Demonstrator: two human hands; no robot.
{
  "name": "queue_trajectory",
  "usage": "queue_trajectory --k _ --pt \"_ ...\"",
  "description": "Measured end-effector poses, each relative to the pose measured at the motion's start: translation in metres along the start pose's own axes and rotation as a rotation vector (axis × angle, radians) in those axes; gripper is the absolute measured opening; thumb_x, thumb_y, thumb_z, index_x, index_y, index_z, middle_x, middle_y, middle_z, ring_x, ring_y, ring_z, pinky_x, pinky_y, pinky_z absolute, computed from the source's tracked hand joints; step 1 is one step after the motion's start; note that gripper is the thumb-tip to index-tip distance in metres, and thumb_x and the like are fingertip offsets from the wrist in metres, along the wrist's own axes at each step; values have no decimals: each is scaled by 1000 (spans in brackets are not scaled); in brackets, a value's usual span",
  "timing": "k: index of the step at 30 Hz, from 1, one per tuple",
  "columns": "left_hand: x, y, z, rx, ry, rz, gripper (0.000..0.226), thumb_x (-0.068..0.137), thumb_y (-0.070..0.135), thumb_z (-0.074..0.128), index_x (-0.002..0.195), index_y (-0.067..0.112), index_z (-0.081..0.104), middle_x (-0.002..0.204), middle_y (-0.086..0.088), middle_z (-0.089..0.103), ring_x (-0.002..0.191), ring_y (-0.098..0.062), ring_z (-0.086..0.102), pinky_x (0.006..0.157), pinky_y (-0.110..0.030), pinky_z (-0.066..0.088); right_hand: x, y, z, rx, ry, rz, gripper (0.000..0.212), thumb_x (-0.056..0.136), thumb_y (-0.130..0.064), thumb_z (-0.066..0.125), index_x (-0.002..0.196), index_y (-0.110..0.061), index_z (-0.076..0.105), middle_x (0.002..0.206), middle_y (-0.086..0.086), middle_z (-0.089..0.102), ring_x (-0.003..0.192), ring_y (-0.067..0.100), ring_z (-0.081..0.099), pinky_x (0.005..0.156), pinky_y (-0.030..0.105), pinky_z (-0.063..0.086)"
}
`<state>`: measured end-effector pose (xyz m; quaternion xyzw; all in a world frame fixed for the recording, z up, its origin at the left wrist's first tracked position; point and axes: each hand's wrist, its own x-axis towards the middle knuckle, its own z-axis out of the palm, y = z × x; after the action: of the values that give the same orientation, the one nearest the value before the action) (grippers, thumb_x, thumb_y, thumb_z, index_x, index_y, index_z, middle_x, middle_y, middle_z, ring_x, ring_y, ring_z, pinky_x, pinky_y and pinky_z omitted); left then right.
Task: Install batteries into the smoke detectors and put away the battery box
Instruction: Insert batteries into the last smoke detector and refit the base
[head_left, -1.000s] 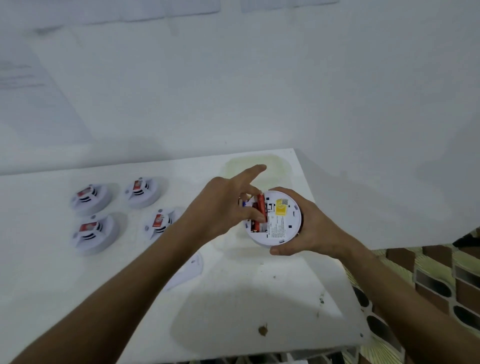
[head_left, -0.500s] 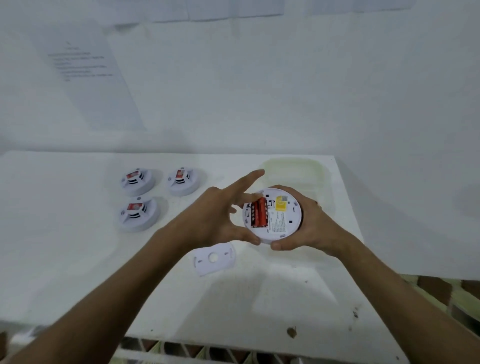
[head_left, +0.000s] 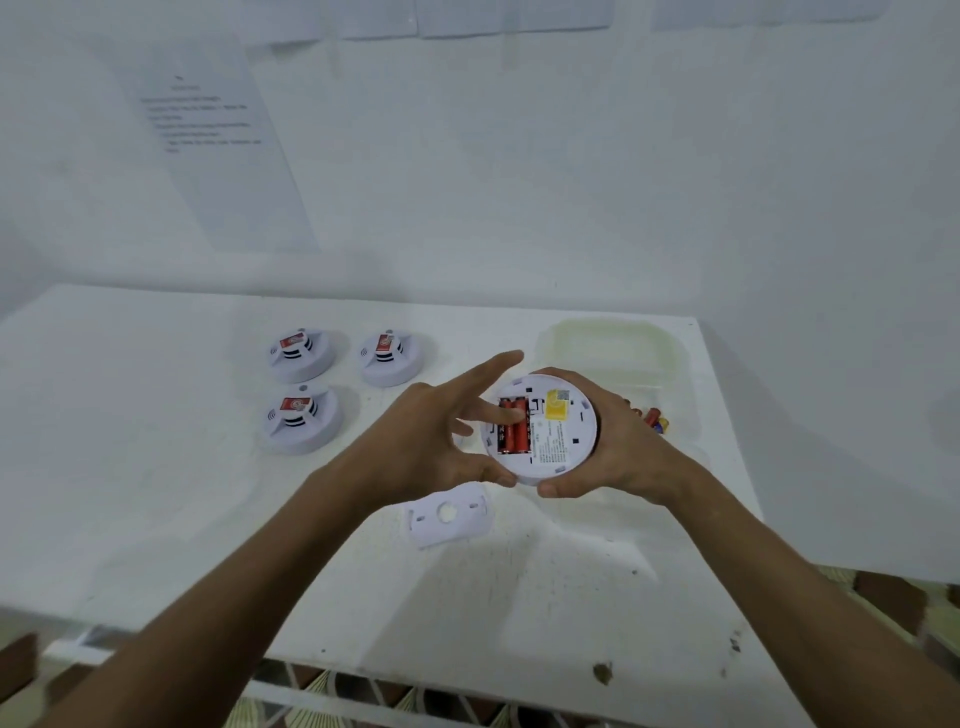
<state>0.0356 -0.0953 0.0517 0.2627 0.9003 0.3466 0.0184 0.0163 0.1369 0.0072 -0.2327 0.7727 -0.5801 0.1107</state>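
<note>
While the right hand (head_left: 618, 441) grips the smoke detector (head_left: 543, 428) and a left hand (head_left: 431, 441) finger presses the batteries (head_left: 513, 432), uneven pressure could pop one out.

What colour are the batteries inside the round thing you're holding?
Red, with dark ends. The batteries show best in the head view, inside the detector.
</note>
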Motion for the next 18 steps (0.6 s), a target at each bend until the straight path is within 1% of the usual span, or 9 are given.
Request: queue_trajectory --k 2,3,6,8,10,12,14,16,18 --pt "-3 -4 2 -82 32 -18 101 65 41 84 137 56 15 114 42 54 108 12 55 80 0 43 1 0 0 -7 3 -7 92 55 -5 91 134 -26 48 125 -15 61 120 11 57 94 26 53" --pt "-6 -8 4 -116 69 -26 101 64 42 85 139 53 17 113 44 53 108 14 54 81 -1 44 2 0 0 -7 4 -12 93 55 -4 91 134 -26 48 125 -14 61 121 11 56 94 26 53" --pt "-18 -23 12 -162 179 -55 102 64 41 86 143 45 22 118 34 56 108 3 58 82 -8 49 -1 2 -2 -11 6 4 93 54 -5 91 133 -27 48 124 -17 60 120 7 56 92 21 52" --pt "-31 -36 16 -128 195 -96 102 65 44 85 145 43 22 116 31 59 103 -3 60 80 -13 52 -5 5 -4 -16 6 19 95 52 -7 92 134 -26 48 125 -15 61 121 7 56 93 22 51" --pt "-45 -48 21 -33 127 -163 103 67 47 82 144 48 15 113 30 58 100 -1 58 79 -16 50 -9 8 -6 -24 8 30 97 51 -9 93 136 -25 48 126 -12 61 122 9 56 95 26 52" --pt "-56 -59 28 64 -4 -232 106 68 48 82 143 52 8 118 25 55 101 -1 53 86 -22 48 -12 9 -7 -24 7 33 97 50 -10 93 136 -24 48 126 -11 61 122 10 56 96 27 52" --pt "-62 -67 34 115 -97 -302 108 68 47 82 147 48 7 125 21 52 106 -3 48 96 -29 45 -13 8 -7 -31 -6 33 98 50 -10 93 136 -25 48 125 -13 62 121 8 56 92 24 52" --pt "-65 -72 38 138 -115 -342 109 67 47 82 149 43 9 128 20 50 108 -6 45 98 -29 42 -14 8 -5 -36 -13 36 98 50 -7 92 134 -26 48 122 -16 62 119 4 56 88 17 51" --pt "-68 -76 41 138 -100 -356 110 66 48 82 150 42 10 126 20 50 108 -7 44 97 -28 41 -15 8 -4 -37 -19 39 97 50 -4 93 133 -26 49 121 -18 62 117 2 56 86 15 50"
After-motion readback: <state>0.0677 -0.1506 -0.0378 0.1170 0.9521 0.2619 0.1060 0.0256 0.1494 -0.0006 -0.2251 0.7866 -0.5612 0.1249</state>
